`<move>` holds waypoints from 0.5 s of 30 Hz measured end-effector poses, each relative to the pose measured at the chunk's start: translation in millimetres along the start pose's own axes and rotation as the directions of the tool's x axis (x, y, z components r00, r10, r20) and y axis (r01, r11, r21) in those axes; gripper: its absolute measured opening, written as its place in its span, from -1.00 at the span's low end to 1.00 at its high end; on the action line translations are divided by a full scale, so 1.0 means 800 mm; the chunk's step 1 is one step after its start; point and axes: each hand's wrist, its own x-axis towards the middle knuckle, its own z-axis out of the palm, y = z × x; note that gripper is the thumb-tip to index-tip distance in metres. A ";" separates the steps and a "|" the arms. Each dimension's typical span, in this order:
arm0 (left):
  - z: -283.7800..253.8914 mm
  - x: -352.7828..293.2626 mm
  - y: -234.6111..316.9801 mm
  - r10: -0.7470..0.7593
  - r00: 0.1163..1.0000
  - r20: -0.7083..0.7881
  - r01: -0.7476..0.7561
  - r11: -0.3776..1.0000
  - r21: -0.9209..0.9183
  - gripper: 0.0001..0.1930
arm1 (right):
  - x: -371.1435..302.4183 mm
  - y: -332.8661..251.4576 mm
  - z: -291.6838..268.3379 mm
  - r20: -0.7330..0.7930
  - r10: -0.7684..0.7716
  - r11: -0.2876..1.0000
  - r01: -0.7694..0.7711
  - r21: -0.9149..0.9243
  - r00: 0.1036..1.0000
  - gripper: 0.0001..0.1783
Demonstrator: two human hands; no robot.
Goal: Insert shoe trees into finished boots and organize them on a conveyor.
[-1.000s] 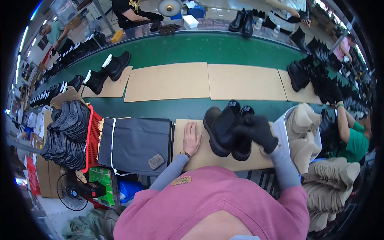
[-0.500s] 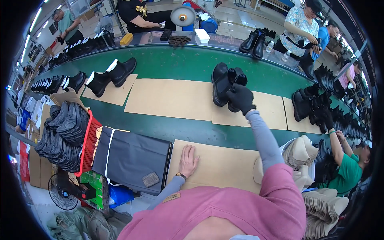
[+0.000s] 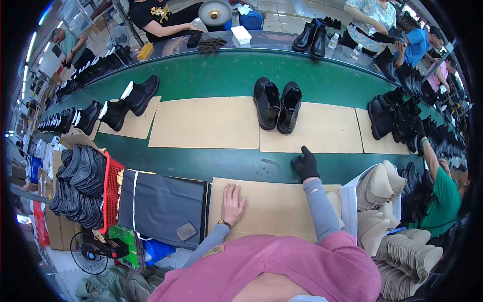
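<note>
My bare left hand point(image 3: 232, 204) lies flat, fingers stretched, on a tan cardboard sheet point(image 3: 271, 201) at the near edge of the workbench. My right hand point(image 3: 305, 165), in a black glove, hovers just beyond that sheet over the green surface. It holds nothing; one digit sticks out and the others are partly curled. Farther off, a pair of black ankle boots, a left boot point(image 3: 266, 104) and a right boot point(image 3: 290, 108), stands side by side on another cardboard sheet point(image 3: 327, 128). Neither hand touches the boots.
Black boots with white paper point(image 3: 135, 95) stand at left. A red basket point(image 3: 111, 189) with dark inserts sits beside a dark sheet stack point(image 3: 161, 206). At right, a white bin point(image 3: 349, 201) holds beige insoles point(image 3: 375, 189). A person in green point(image 3: 443, 194) handles boots; others work across the bench.
My right hand has let go of the boots and drawn back toward me. The boots now stand apart and upright. My left hand stays on the cardboard.
</note>
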 end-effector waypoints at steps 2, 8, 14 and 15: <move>0.001 0.000 0.001 -0.006 1.000 -0.001 0.006 1.000 0.009 -0.44 | 0.015 0.020 -0.011 0.036 -0.011 0.991 0.006 0.135 0.999 -0.35; 0.003 0.002 0.002 0.003 1.000 0.014 -0.003 1.000 0.021 -0.44 | 0.071 0.043 -0.038 0.325 -0.248 0.945 0.301 -0.125 0.913 -0.39; 0.002 0.000 0.001 -0.013 1.000 0.010 0.012 1.000 0.026 -0.44 | 0.085 0.006 0.011 0.257 -0.020 0.954 -0.059 0.294 0.966 -0.55; 0.002 0.001 0.001 -0.012 1.000 0.005 0.012 0.999 0.030 -0.44 | 0.089 0.000 0.022 0.258 0.041 0.944 -0.122 0.308 0.965 -0.59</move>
